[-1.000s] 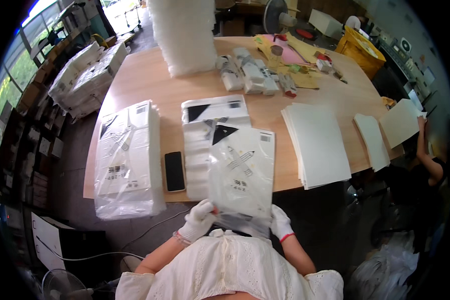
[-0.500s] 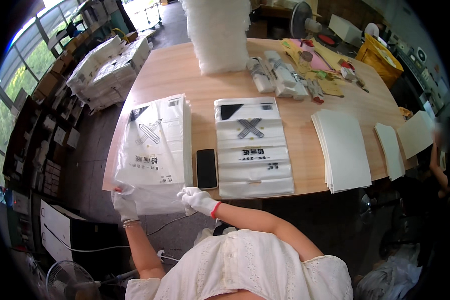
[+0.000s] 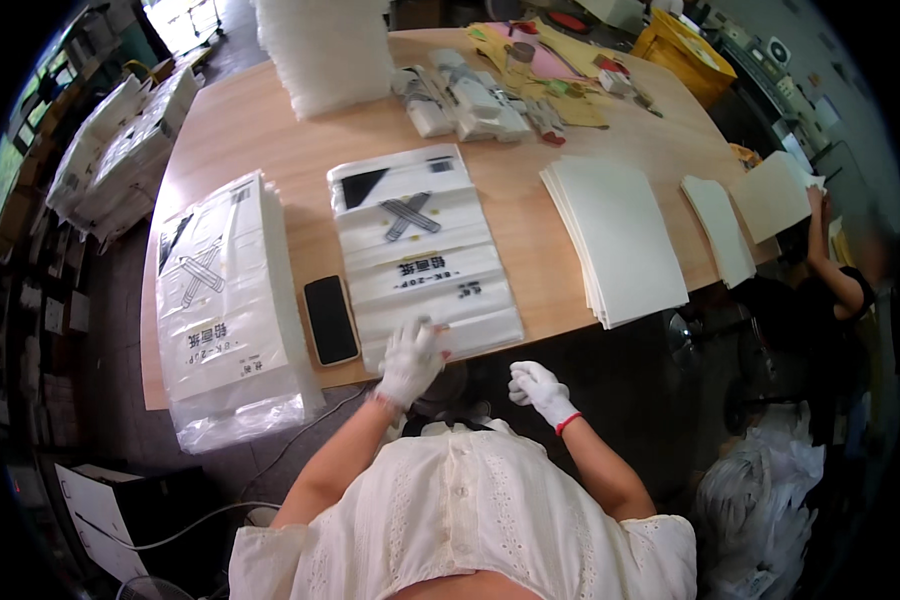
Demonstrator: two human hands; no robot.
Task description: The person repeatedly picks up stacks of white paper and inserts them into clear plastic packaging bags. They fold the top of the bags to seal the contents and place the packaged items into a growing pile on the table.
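My left hand, in a white glove with bare fingertips showing, is at the near edge of a flat stack of printed plastic bags. Its fingers reach forward over the bags, apart, with nothing visible between them; whether they touch the plastic I cannot tell. Off the table's front edge hangs my right hand, in a white glove with a red cuff, its fingers curled in and nothing seen in them. A thick pile of filled plastic bags lies left, its loose ends drooping past the edge. Between both stacks rests a black phone.
White paper sheets lie fanned to the right, beside a narrower sheet stack. Wrapped bundles and a tall translucent stack stand farther back. At far right, another person's arm reaches to a sheet.
Both hands have let go of the filled pile's loose plastic end and moved right, the left to the flat bags, the right past them. The view has shifted right.
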